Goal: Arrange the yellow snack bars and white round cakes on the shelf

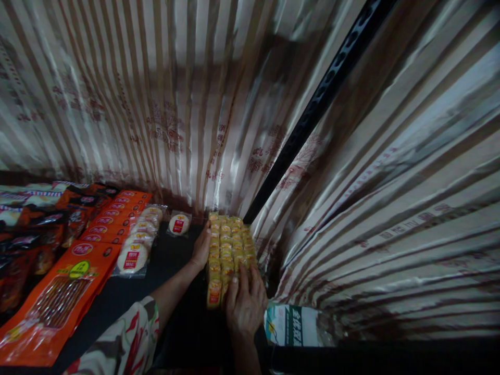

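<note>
A tight block of small yellow-wrapped snack packets (226, 247) stands in rows on the dark surface, against the striped curtain. My left hand (201, 249) lies along the block's left side, its fingers stretched out and partly hidden by the packets. Over the front right part of the rows is my right hand (247, 299), with thumb and bent fingers around yellow packets there. The palm covers what lies under it. Left of the block, a single round white cracker (179, 224) in clear wrap lies flat.
An overlapping row of wrapped round crackers (133, 256) lies to the left, beside orange snack bags (64, 294) and darker packets (45, 229). A black perforated post (312, 112) slants up at the block's back right corner. A white-and-green package (291, 325) sits at lower right.
</note>
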The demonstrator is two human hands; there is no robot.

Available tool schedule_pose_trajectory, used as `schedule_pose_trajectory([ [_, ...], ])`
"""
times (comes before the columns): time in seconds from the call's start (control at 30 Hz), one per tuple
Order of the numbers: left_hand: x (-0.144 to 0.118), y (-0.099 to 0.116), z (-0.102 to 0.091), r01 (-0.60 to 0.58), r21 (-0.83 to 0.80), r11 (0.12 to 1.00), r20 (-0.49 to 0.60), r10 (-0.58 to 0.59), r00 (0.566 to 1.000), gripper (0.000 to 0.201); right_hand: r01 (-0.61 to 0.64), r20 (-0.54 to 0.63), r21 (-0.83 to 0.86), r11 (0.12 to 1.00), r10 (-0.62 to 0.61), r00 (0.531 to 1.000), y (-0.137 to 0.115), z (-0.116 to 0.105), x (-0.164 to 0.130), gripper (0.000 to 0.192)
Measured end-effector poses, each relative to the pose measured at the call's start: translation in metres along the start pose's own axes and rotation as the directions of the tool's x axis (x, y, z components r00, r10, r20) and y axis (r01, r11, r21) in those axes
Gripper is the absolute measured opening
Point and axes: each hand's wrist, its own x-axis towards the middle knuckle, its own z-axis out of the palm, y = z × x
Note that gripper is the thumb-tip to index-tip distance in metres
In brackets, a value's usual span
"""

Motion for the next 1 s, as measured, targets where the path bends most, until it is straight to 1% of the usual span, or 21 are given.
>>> schedule_pose_trajectory([
  [0.2, -0.002, 0.002, -0.001, -0.066, 0.133, 0.989, 0.012, 0.065, 0.998, 0.053, -0.001, -0.008, 0.004, 1.000, 0.001, 1.000, -0.002, 0.001, 0.000, 0.044],
  [0.27, -0.001, 0.001, -0.001, -0.076, 0.145, 0.987, 0.003, 0.076, 0.997, 0.052, -0.006, -0.009, -0.002, 1.000, 0.006, 1.000, -0.003, 0.000, 0.000, 0.044],
  [0.37, 0.002, -0.003, -0.002, -0.120, 0.160, 0.980, -0.009, 0.123, 0.992, 0.055, -0.008, -0.005, 0.005, 1.000, 0.008, 1.000, -0.003, -0.001, 0.001, 0.044],
  [0.43, 0.003, -0.005, -0.003, -0.135, 0.145, 0.980, -0.008, 0.138, 0.990, 0.056, -0.008, 0.012, 0.028, 1.000, 0.007, 1.000, -0.003, -0.003, 0.002, 0.046],
  [0.6, 0.003, -0.005, -0.004, -0.097, 0.045, 0.994, 0.025, 0.096, 0.995, 0.057, -0.029, 0.022, 0.143, 0.989, 0.026, 0.999, 0.004, -0.011, 0.000, 0.052],
  [0.7, 0.004, 0.002, -0.003, -0.066, 0.038, 0.997, 0.000, 0.066, 0.998, 0.059, -0.026, -0.007, 0.177, 0.984, 0.028, 1.000, 0.008, -0.016, -0.007, 0.049],
  [0.77, 0.002, 0.010, -0.003, -0.058, 0.057, 0.997, -0.011, 0.059, 0.998, 0.057, -0.008, -0.037, 0.182, 0.983, 0.015, 0.999, 0.009, -0.018, -0.013, 0.051],
  [0.83, -0.007, 0.019, -0.004, -0.085, 0.116, 0.990, -0.025, 0.088, 0.996, 0.055, 0.003, -0.054, 0.196, 0.981, 0.007, 0.999, 0.010, -0.020, -0.020, 0.055],
  [0.87, -0.016, 0.023, -0.005, -0.108, 0.166, 0.980, -0.042, 0.116, 0.992, 0.055, 0.000, -0.055, 0.204, 0.979, 0.011, 0.998, 0.010, -0.020, -0.024, 0.057],
  [0.93, -0.042, 0.031, -0.008, -0.166, 0.295, 0.941, -0.085, 0.199, 0.976, 0.055, -0.023, -0.052, 0.208, 0.978, 0.035, 0.998, 0.010, -0.019, -0.028, 0.061],
  [1.0, -0.078, 0.033, -0.010, -0.164, 0.448, 0.879, -0.108, 0.235, 0.966, 0.052, -0.049, -0.036, 0.203, 0.978, 0.058, 0.998, 0.010, -0.016, -0.030, 0.064],
])
